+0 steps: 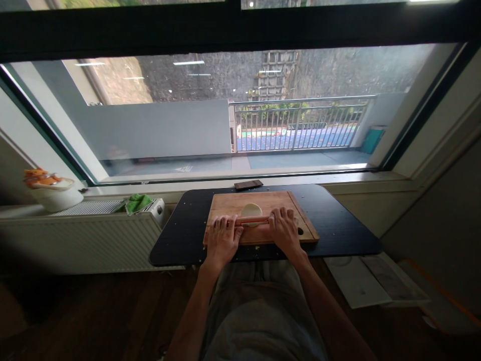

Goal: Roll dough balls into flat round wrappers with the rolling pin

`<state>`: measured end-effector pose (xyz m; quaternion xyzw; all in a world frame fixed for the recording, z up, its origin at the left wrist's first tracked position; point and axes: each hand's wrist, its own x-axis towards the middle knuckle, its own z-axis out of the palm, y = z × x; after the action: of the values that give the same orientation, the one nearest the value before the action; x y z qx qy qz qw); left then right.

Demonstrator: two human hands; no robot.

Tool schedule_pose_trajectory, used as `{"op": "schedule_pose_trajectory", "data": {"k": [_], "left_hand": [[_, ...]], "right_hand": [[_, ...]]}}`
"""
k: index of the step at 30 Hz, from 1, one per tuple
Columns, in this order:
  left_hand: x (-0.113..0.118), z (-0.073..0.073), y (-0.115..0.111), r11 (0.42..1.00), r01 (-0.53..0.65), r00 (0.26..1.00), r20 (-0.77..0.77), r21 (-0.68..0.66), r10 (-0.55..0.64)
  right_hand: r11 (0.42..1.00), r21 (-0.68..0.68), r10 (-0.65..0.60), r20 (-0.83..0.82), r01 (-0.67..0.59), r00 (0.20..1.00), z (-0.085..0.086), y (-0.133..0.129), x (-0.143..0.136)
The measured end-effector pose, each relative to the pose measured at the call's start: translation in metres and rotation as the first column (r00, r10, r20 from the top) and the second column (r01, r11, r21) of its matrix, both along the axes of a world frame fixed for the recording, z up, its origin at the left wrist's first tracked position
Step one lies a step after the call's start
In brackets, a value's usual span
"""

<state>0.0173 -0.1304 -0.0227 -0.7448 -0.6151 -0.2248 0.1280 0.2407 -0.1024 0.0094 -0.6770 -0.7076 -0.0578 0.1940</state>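
Dough disc (251, 209), pale, roughly round: on the wooden board, in the gap between the two hands, partly covered by the rolling pin. Most of what shows lies on the far side of the pin.

Nearest: the wearer's lap in greyish clothing (261, 316), both bare forearms reaching forward over it.

Table (345, 220): dark top, rounded corners, pale specks scattered near the front edge.

Wooden board (222, 204): flat on the table, a dark hole at its right side, just beside the right hand.

Left hand (224, 233): palm down, fingers closed over the left part of the pin. Right hand (284, 226): likewise closed over the right part.

Rolling pin (255, 220): reddish brown, long axis crosswise from hand to hand, across the near part of the disc. Disc lies right of the left hand and left of the right hand; the left appears slightly nearer.

Dark flat object (248, 185): beyond the board, at the table's far edge; make unclear.

Green cloth (138, 203): on the radiator (97, 240), left.

Farthest: metal railing (300, 125), outside, seen through the window.
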Motion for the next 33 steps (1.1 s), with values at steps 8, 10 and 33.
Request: {"op": "schedule_pose_trajectory", "data": {"k": [8, 10, 33], "left_hand": [[0.000, 0.002, -0.003, 1.000, 0.011, 1.000, 0.025, -0.027, -0.010], [0.000, 0.001, -0.003, 1.000, 0.008, 1.000, 0.026, -0.028, -0.007], [-0.006, 0.005, 0.023, 0.996, 0.007, 1.000, -0.007, -0.085, -0.007]], "right_hand": [[1.000, 0.024, 0.003, -0.018, -0.003, 1.000, -0.001, -0.003, 0.000], [1.000, 0.021, 0.004, -0.025, -0.004, 1.000, 0.000, -0.003, 0.000], [1.000, 0.007, 0.031, -0.009, -0.030, 0.999, 0.006, 0.020, 0.002]]}}
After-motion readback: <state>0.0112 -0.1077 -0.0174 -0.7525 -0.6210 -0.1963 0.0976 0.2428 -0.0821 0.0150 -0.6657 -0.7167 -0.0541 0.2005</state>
